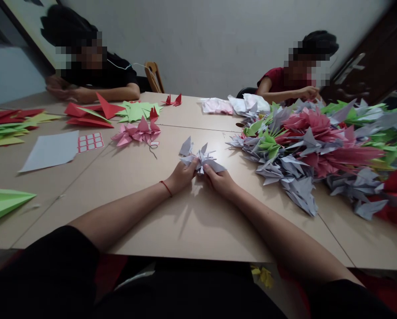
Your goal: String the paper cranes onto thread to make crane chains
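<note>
crane (201, 160): matt folded paper, 12 o'clock | table (125, 221): smooth laminate, slight sheen, 12 o'clock | chair (153, 77): wood, 11 o'clock | door handle (349, 68): metal, probably satin, view dim, 2 o'clock | wristband (166, 188): red cord, 11 o'clock

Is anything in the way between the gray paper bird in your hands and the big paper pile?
Nothing does. The grey origami crane in your left hand and right hand has only tabletop between it and the pile of origami cranes.
</note>
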Action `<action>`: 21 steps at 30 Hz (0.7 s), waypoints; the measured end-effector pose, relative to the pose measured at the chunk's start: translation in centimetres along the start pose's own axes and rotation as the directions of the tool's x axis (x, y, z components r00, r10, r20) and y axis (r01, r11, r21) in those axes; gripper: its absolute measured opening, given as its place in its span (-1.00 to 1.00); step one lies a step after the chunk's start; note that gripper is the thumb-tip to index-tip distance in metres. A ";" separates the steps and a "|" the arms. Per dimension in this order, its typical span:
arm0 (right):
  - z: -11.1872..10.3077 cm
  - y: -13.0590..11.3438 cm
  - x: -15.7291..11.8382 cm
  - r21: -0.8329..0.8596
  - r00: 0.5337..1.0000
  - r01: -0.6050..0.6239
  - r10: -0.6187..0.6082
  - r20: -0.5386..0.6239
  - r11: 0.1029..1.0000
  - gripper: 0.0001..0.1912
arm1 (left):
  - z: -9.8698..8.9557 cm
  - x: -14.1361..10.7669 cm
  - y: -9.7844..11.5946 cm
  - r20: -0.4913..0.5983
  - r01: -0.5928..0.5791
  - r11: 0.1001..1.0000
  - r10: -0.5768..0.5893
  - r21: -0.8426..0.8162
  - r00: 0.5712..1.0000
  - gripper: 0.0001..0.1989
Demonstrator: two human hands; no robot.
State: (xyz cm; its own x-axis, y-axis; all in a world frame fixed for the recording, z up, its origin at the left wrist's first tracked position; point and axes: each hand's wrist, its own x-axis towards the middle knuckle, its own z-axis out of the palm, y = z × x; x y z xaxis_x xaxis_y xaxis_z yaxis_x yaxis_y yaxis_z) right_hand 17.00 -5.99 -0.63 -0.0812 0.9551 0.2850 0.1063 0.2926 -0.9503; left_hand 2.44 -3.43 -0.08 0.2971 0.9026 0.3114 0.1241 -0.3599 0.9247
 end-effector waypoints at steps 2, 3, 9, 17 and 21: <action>0.3 0.0 0.1 0.009 0.999 -0.014 0.014 -0.030 1.000 -0.55 | 0.0 0.0 0.1 -0.050 0.003 1.000 -0.004 -0.019 0.999 -0.64; 0.5 0.1 0.1 0.019 0.998 -0.023 0.024 -0.050 1.000 -0.55 | 0.1 -0.1 0.1 -0.072 0.008 1.000 -0.010 -0.028 0.997 -0.65; 1.6 0.0 0.1 0.156 0.989 -0.063 0.082 -0.124 0.986 -0.48 | 0.8 0.0 0.2 -0.137 0.091 0.985 -0.111 -0.147 0.984 -0.62; -1.9 -0.5 1.2 0.319 0.993 -0.049 0.081 -0.089 0.946 -0.67 | -0.8 1.4 -0.1 0.138 0.384 0.867 -0.358 -0.319 0.923 -0.73; -2.6 -0.6 1.4 0.250 0.989 -0.113 0.084 0.122 0.962 -0.58 | -1.5 1.4 -0.2 0.267 0.443 0.842 -0.371 -0.307 0.889 -0.79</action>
State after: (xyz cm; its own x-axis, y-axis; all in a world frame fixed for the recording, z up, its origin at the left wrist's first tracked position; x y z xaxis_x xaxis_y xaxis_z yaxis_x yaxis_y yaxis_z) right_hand 19.38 -4.76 0.67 -0.1918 0.9636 0.1865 -0.1369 0.1619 -0.9773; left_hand 1.38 -1.69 0.51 0.4713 0.8732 -0.1243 -0.0547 0.1696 0.9840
